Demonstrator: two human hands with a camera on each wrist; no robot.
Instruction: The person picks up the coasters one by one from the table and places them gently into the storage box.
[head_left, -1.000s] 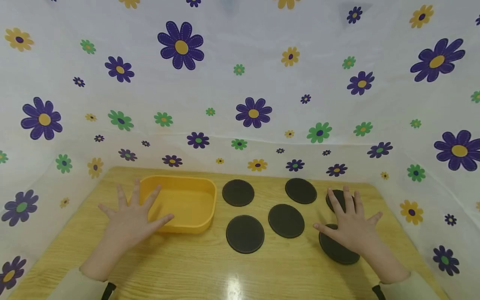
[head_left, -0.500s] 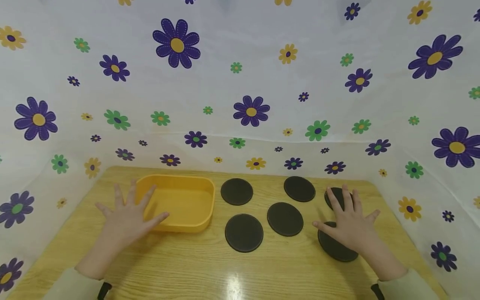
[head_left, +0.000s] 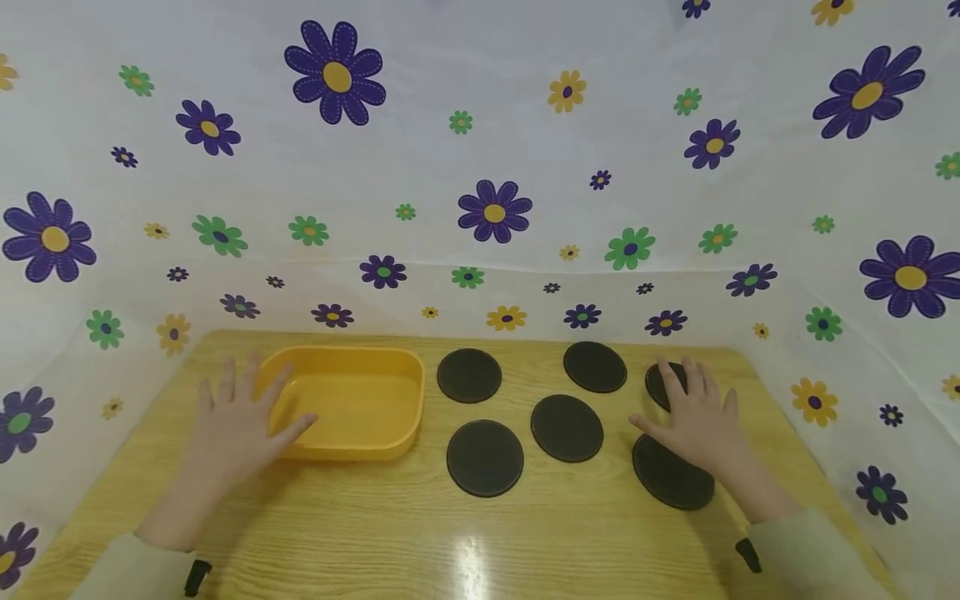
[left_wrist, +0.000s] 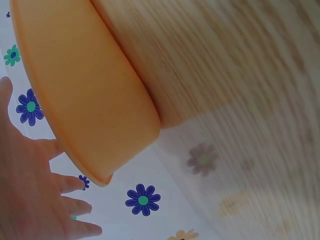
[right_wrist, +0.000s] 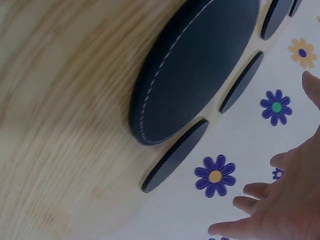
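Apparently, handling is yet to begin: six round black stitched discs (head_left: 485, 458) all lie right of the yellow rectangular plastic tray (head_left: 352, 408), none inside. My empty left hand (head_left: 232, 429) is spread by its left end; my right hand (head_left: 701, 427), spread too, hovers over the farthest two.

From the head, twelve o'clock is faced; closer, the tray (head_left: 352, 408) is shared by left wrist, discs (head_left: 485, 458) by right.

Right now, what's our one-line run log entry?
left hand: empty, near yellow tray; right hand: empty, near black discs; discs: six, flat on table
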